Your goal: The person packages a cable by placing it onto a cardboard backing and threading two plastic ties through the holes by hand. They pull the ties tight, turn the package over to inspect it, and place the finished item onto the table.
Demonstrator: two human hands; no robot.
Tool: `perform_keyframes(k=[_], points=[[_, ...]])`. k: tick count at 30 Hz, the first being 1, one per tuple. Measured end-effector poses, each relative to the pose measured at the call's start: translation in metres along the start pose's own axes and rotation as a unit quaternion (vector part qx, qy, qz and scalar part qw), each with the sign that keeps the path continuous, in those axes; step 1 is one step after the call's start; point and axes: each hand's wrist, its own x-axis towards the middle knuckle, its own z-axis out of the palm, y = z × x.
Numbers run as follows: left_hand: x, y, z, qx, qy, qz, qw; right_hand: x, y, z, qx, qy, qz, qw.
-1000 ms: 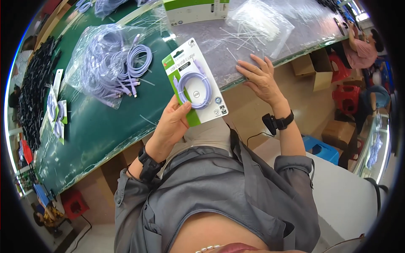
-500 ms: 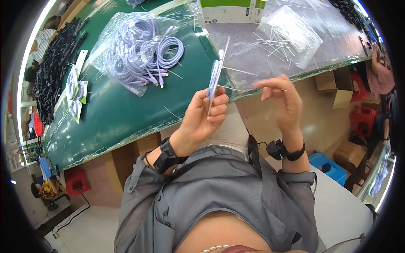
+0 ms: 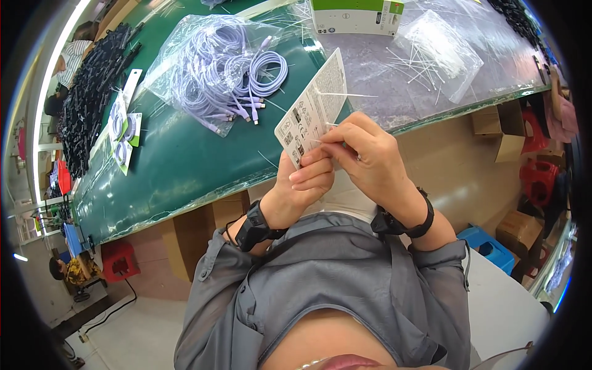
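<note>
My left hand (image 3: 305, 185) grips the lower edge of a white printed backing card (image 3: 314, 105), its printed back turned up and tilted. A thin white cable tie (image 3: 357, 95) sticks out to the right from the upper part of the card. Low on the card, my right hand (image 3: 373, 154) pinches what looks like a second white tie, mostly covered by the fingers. The lilac cable on the card's other side is hidden now. Beyond, coiled lilac cables (image 3: 213, 68) lie in and on a clear plastic bag on the green table mat (image 3: 203, 160).
Carded lilac cables (image 3: 122, 129) lie at the left, beside a heap of black cables (image 3: 86, 98). A bag of white cable ties (image 3: 435, 46) and a green-and-white box (image 3: 354, 17) are at the back right. A blue stool (image 3: 487, 246) stands right of me.
The card has turned from edge-on to show its printed back. My right hand has come in from the right to the card and closed its fingertips there.
</note>
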Motion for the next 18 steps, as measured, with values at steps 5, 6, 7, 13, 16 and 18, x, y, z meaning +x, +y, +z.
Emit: perform_keyframes(k=[5,6,7,13,16,18], points=[[-0.0002,-0.0014,0.0005,0.031,0.010,0.014,0.999,0.0004,-0.0013,-0.0025,-0.041,-0.015,-0.008,0.999],[0.0000,-0.0023,0.0013,0.031,0.009,0.013,0.999,0.0003,-0.0017,-0.0027,-0.050,-0.018,-0.008,0.999],[0.0005,-0.0038,0.0028,0.039,0.004,0.020,0.999,0.0000,-0.0019,-0.0027,-0.051,-0.018,-0.008,0.999],[0.0000,-0.0069,0.0053,0.056,0.008,0.042,0.998,-0.0008,-0.0023,-0.0018,-0.078,-0.026,-0.017,0.996],[0.0001,-0.0073,0.0057,0.062,0.018,0.047,0.997,-0.0015,-0.0034,-0.0015,-0.085,-0.024,-0.022,0.996],[0.0000,-0.0062,0.0033,0.066,0.023,0.050,0.996,-0.0016,-0.0045,-0.0013,-0.086,-0.021,-0.025,0.996]])
